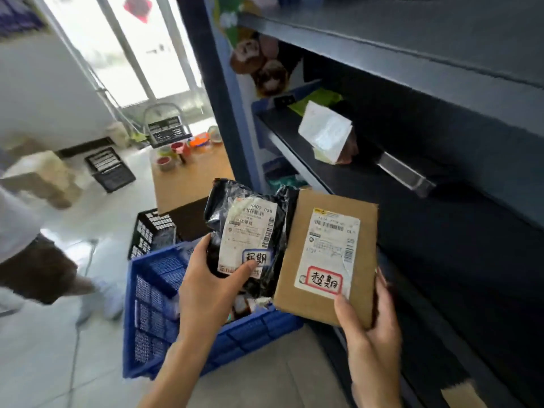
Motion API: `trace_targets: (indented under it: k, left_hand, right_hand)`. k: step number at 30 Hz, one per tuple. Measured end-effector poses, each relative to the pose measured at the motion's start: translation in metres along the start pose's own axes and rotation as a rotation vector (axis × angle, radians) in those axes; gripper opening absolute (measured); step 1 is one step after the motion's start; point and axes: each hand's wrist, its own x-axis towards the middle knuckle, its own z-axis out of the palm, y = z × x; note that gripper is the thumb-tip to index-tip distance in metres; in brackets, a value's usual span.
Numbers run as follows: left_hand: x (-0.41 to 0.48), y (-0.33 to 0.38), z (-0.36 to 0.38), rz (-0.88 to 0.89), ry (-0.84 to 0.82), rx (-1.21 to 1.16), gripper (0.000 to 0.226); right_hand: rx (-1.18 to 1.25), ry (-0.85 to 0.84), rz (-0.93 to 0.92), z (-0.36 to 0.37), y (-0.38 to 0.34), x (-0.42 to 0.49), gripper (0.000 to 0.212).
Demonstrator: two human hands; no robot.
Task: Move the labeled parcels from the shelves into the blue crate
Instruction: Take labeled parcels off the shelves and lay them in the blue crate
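Observation:
My left hand point(212, 284) grips a black plastic-bag parcel point(223, 201) with a white shipping label and a blue-bordered sticker, held above the blue crate point(153, 313). My right hand point(368, 328) holds a brown cardboard box parcel point(297, 278) by its lower corner; the box bears a white label with a red-bordered sticker. Both parcels hover side by side over the crate's far right part. A few small items lie inside the crate, mostly hidden by the parcels. Another parcel wrapped in white paper point(325, 132) lies on the dark shelf point(368, 184) to the right.
The dark shelving unit point(441, 69) fills the right side. A wooden table point(188, 178) with tape rolls stands behind the crate. Black crates point(110, 169) lie on the tiled floor. Another person point(35, 248) carrying a cardboard box is at the left.

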Motion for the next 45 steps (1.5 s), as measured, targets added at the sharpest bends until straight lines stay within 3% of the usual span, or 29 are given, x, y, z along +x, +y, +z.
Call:
trace_targets:
  k: [8,17,21,27,34,37,42,45]
  left_hand:
    - [0.026,-0.137,-0.108,-0.271,0.253,-0.018,0.09]
    - [0.081,-0.259,-0.158,-0.419,0.216,-0.037,0.094]
    - [0.112,-0.298,-0.151,-0.492,0.153,-0.006,0.097]
    - [0.175,-0.333,-0.128,-0.606,0.123,0.036,0.066]
    - [0.237,-0.403,-0.091,-0.789,0.16,0.085,0.069]
    - [0.259,-0.448,-0.07,-0.873,0.152,0.119,0.082]
    - [0.299,-0.546,-0.025,-0.945,0.145,0.192,0.069]
    - [0.314,-0.619,0.012,-1.003,0.124,0.275,0.083]
  right_hand:
    - [-0.073,-0.366,0.141,0.163,0.036,-0.018,0.054]
    - [-0.14,-0.422,0.283,0.282,0.104,-0.034,0.047]
    - [-0.165,-0.405,0.357,0.311,0.133,-0.013,0.05]
    - [-0.217,-0.444,0.474,0.362,0.197,0.042,0.049]
    - [-0.273,-0.557,0.683,0.433,0.297,0.105,0.053]
    - [-0.281,-0.584,0.744,0.457,0.351,0.124,0.054]
    - [-0.314,-0.597,0.823,0.493,0.467,0.145,0.054]
    - [-0.321,-0.597,0.876,0.508,0.551,0.155,0.052]
